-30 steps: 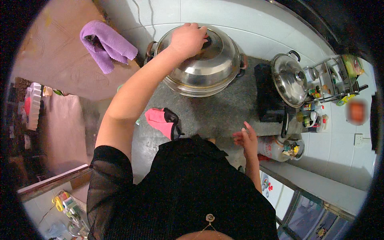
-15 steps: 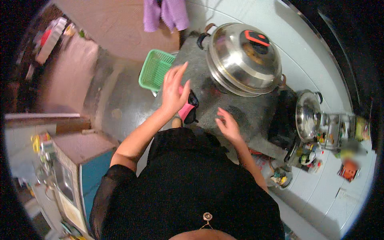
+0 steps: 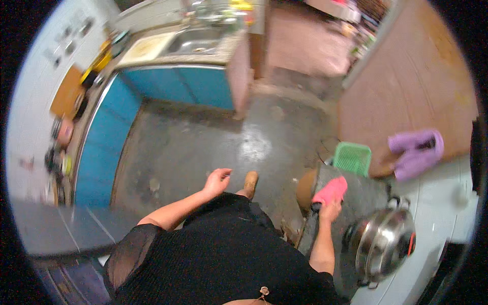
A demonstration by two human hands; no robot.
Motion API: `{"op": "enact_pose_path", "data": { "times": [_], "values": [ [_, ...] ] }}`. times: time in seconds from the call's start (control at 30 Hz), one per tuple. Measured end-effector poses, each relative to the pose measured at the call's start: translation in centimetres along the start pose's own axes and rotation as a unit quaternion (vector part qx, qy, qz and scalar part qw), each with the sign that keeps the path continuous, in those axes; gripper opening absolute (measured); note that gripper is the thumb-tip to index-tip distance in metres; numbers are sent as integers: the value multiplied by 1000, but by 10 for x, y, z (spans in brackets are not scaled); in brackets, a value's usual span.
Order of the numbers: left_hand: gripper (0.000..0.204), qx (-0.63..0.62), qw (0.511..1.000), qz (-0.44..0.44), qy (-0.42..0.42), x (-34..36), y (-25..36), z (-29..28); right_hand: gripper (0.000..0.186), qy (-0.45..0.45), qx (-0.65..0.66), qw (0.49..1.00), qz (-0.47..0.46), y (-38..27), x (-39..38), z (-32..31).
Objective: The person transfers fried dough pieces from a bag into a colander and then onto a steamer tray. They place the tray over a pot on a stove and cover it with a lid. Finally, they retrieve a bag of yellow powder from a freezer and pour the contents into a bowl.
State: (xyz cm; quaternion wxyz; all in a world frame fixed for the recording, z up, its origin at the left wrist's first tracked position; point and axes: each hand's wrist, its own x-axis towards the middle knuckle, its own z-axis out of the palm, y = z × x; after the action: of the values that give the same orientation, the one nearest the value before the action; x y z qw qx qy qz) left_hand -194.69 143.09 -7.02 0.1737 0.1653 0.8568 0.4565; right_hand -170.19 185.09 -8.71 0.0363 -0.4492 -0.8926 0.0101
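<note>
Over the stone counter, my right hand (image 3: 330, 209) is closed on the near end of a pink mitt-like cloth (image 3: 333, 190), which has a dark part by the fingers. My left hand (image 3: 217, 182) hangs in front of my body above the floor, its fingers loosely bent and apart, with nothing in it. To the right of my right hand, a lidded steel steamer pot (image 3: 382, 244) stands against the tiled wall. Just beyond the cloth is a green plastic basket (image 3: 352, 159) at the counter's far end.
A purple towel (image 3: 416, 152) hangs on the brown door panel at right. Blue cabinets (image 3: 180, 86) with a sink (image 3: 195, 40) line the far side and left. My shoe (image 3: 251, 179) is on the grey floor (image 3: 203, 137). The stone counter's edge (image 3: 307, 223) runs beside my right arm.
The view has turned left, bringing the sink and cabinets to the front. My right hand, empty before, now grips the pink cloth; my left hand has moved away from the counter.
</note>
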Motion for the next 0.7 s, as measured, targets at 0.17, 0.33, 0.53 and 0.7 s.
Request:
{"op": "enact_pose_path", "data": {
  "times": [0.17,0.33,0.53,0.7],
  "values": [
    [27,-37,998,20,52,-66,-3,-110,62,-26,4,998,-48,-26,-23,-35],
    [27,-96,982,-57,152,-90,-45,-158,59,-57,-40,996,-49,-85,-30,-50],
    [26,-84,963,-70,246,-104,-197,-365,60,-74,75,977,-184,-316,-97,43],
    [27,-158,908,-221,320,-156,-156,-244,63,-145,-3,957,-252,-303,-46,51]
  ]
}}
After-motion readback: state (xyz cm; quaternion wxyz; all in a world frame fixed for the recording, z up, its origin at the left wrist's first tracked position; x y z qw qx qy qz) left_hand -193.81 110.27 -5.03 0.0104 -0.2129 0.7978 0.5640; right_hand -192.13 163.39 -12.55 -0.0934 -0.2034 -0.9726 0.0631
